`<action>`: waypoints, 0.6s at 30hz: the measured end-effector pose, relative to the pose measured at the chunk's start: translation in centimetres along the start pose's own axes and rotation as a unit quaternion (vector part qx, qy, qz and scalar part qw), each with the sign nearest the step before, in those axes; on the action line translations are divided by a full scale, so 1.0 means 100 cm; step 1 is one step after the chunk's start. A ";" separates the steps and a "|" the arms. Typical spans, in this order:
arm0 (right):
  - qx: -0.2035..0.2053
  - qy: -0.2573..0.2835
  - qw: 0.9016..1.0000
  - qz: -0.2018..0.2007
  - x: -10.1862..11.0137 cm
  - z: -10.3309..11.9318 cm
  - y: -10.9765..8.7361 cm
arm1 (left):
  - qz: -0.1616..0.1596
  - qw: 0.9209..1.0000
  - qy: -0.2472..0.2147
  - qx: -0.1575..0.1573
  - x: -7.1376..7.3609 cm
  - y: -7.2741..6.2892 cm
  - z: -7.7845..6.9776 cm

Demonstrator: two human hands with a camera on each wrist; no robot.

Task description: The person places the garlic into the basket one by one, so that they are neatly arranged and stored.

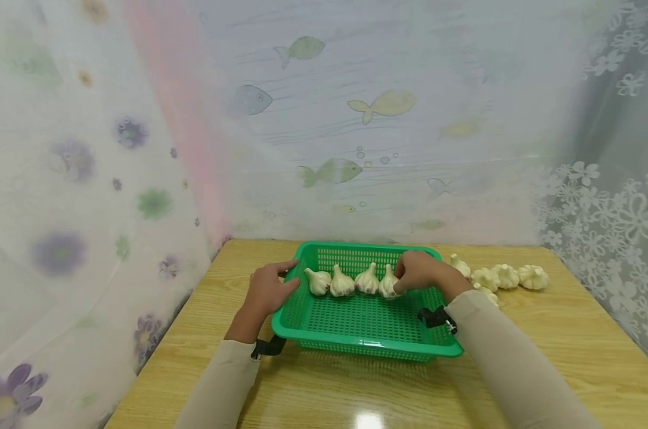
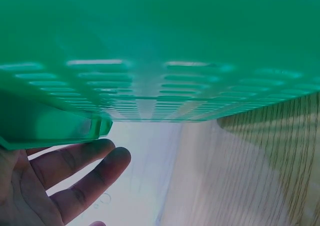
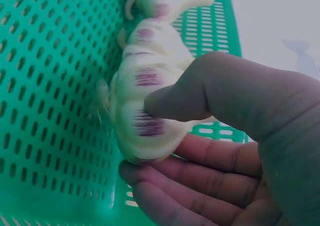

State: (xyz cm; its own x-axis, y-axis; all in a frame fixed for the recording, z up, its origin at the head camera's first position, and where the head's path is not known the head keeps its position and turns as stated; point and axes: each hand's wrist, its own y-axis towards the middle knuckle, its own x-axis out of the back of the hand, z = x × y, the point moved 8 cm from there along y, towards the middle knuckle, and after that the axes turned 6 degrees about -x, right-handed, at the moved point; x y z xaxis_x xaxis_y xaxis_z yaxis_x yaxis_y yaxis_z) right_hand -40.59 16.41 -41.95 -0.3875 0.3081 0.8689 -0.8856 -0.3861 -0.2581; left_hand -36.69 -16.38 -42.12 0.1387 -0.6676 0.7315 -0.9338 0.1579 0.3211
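Note:
A green plastic basket [image 1: 366, 347] with slotted walls and floor stands on the table. Along its back wall several white garlic bulbs [image 1: 342, 282] form a row, stems up. My right hand [image 1: 421, 275] holds the rightmost bulb [image 3: 145, 103] of that row, inside the basket. In the right wrist view the thumb lies on its purple-streaked side and the fingers curl beneath it. At the basket's left end my left hand [image 1: 268, 290] grips the rim, thumb over the edge. Its fingers [image 2: 92, 186] reach under the rim outside, fairly straight, as the left wrist view shows.
More garlic bulbs [image 1: 506, 276] lie in a loose cluster on the wooden table [image 1: 565, 351], right of the basket; the right forearm partly covers that side. Behind the table hangs a pale curtain [image 1: 388, 196] with fish prints. A flowered sheet [image 1: 104, 208] borders the left.

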 end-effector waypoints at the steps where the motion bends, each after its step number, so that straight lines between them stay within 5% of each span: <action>1: 0.005 0.004 1.000 0.005 -0.001 0.001 0.001 | 0.000 1.000 0.000 0.000 0.000 0.000 0.000; 7: 0.012 0.017 0.999 0.038 -0.009 0.002 0.005 | 0.001 1.000 0.003 -0.002 0.002 -0.001 0.000; 18: 0.008 0.004 1.000 0.029 -0.007 0.002 0.002 | 0.003 1.000 0.004 -0.001 0.001 0.000 0.000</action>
State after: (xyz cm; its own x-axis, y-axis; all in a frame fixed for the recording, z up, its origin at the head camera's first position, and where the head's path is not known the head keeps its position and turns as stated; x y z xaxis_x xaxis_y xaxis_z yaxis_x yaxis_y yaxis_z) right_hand -40.49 15.96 -42.52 -0.4398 0.2919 0.8493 -0.8578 -0.4166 -0.3010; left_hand -36.69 -16.42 -42.06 0.1358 -0.6607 0.7383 -0.9337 0.1638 0.3184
